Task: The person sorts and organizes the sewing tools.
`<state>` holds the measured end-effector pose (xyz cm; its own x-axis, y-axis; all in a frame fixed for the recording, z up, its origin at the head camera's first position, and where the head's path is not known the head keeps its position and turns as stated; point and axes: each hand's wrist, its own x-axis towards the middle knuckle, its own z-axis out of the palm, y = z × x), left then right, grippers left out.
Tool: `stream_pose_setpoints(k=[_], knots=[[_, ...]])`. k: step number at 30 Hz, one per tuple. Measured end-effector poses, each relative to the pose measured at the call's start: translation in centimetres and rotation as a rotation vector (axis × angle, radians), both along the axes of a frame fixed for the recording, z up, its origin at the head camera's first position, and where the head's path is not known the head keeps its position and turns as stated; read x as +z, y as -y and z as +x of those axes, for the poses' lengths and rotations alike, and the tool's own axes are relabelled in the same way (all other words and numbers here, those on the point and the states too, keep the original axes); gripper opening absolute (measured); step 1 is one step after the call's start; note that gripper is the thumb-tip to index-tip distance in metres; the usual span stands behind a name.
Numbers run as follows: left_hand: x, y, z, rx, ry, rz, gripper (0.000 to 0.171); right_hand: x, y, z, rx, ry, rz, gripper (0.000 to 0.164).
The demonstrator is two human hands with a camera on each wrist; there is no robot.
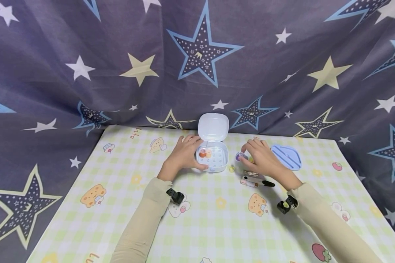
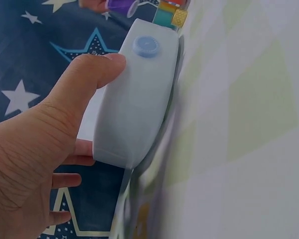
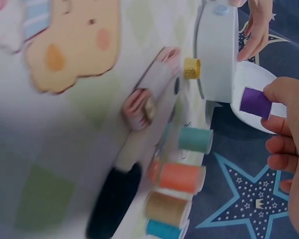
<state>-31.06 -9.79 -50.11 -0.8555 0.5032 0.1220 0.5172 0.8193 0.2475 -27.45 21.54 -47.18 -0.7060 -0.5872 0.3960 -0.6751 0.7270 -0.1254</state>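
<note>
A small white sewing box (image 1: 212, 169) stands on the table with its lid (image 1: 213, 126) raised. Inside it, a red-orange thread spool (image 1: 202, 153) and a light orange one (image 1: 209, 153) sit side by side on a pegged base. My left hand (image 1: 185, 154) grips the box from its left, thumb (image 2: 97, 72) on the front wall near the blue round button (image 2: 146, 47). To the right of the box, my right hand (image 1: 261, 157) pinches a purple thread spool (image 3: 255, 103) between thumb and fingers, raised above the table.
Beneath the right hand lie teal (image 3: 195, 140), orange (image 3: 180, 178), tan (image 3: 167, 208) and blue spools. A small gold piece (image 3: 192, 68) lies near the box. A black-ended tool (image 3: 114, 199) and pink-white rolls (image 3: 138, 110) are nearer. A blue slotted tray (image 1: 287, 157) lies right.
</note>
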Motion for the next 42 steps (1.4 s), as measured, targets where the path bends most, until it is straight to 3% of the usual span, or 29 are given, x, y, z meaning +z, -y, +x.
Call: stream_pose_setpoints(k=[11,17,29,42], knots=[[0.0,0.0,0.0,0.006,0.015,0.005,0.111,1.6,2.9,-1.2,0.024,0.004,0.016,0.025],[-0.4,0.1,-0.2,-0.001,-0.016,0.038,0.111,2.1,4.1,-2.1,0.039,0.018,0.064,0.025],[-0.9,0.3,-0.4,0.012,-0.051,0.058,0.111,2.1,5.7,-3.3,0.086,-0.015,0.188,0.025],[-1.2,0.4,-0.7,-0.023,-0.045,0.103,0.111,1.9,6.8,-4.0,0.106,-0.035,0.292,0.026]])
